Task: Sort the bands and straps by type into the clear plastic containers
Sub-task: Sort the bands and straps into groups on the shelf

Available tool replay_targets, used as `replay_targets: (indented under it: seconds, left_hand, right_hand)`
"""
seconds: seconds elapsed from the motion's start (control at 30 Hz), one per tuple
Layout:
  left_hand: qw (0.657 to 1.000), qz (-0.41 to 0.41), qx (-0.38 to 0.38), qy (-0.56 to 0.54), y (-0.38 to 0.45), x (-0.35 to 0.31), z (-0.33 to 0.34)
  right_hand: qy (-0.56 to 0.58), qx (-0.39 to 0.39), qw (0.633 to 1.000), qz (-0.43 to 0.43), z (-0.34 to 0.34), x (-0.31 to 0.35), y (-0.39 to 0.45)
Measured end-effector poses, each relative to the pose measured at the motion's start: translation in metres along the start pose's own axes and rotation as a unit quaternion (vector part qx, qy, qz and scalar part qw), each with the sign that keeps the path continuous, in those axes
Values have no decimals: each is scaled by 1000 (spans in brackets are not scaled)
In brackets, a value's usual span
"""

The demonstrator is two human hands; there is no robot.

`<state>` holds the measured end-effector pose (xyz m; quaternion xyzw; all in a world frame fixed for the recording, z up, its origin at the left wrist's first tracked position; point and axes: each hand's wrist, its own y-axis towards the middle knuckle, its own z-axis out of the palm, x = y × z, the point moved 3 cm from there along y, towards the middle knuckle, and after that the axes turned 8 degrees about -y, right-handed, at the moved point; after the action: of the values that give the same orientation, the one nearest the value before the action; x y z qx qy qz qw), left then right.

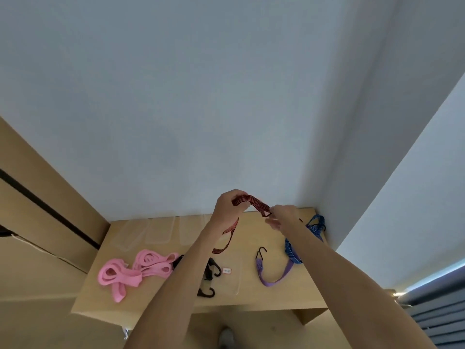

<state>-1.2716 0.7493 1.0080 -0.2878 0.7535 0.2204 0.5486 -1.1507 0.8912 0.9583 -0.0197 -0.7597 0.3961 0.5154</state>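
Fingers of left hand (pixel 224 206) grip red striped elastic strap (pixel 250 203); right hand (pixel 283 217) pinches its other end; strap spans between hands above desk (pixel 254 302), tail hanging below left hand.

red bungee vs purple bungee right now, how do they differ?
The red bungee is lifted above the table, gripped by the left hand and pinched by the right hand; the purple bungee lies untouched on the table. Red arches between the hands with a tail hanging; purple lies in a loose U. Both are flat elastic straps.
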Motion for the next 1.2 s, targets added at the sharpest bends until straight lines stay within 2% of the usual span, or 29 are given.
replay_targets:
  seconds: [0.07,0.13,0.2,0.23,0.3,0.33,0.4,0.5,0.63,0.73,0.9,1.07,1.2]
  left_hand:
    - [1000,20,12,19,2,-12,0]
    - [999,26,27,38,5,-22,-1]
    - [997,34,46,57,7,-29,-4]
    - [996,38,52,54,8,-32,-6]
    - [998,41,49,28,10,-36,-12]
    - [998,39,38,15,12,-37,-15]
    - [999,31,5,-4,17,-36,-23]
    - [998,27,-51,23,25,-27,-38]
    - [992,30,-48,115,30,-2,-52]
    - [1000,17,-19,17,35,3,-58]
    - [982,-16,35,-186,42,-5,-51]
    - [938,-42,-26,-344,58,-5,-67]
    - [899,-68,-64,-427,64,7,-86]
  right_hand:
    - [-162,27,986,-3,8,-4,-8]
    - [-281,7,954,-100,17,1,-14]
    - [-257,2,939,-227,28,13,-26]
    - [-201,42,942,-266,33,19,-33]
    - [-88,164,943,-276,46,26,-38]
    - [-66,214,938,-263,51,28,-40]
    - [-75,265,928,-252,62,31,-44]
    - [-75,241,935,-248,73,29,-41]
    - [-80,204,952,-214,82,24,-26]
    - [-181,198,933,-241,91,16,-19]
    - [-164,279,909,-263,114,13,-25]
    - [-141,221,932,-250,129,20,-15]
    - [-135,249,935,-214,139,24,-11]
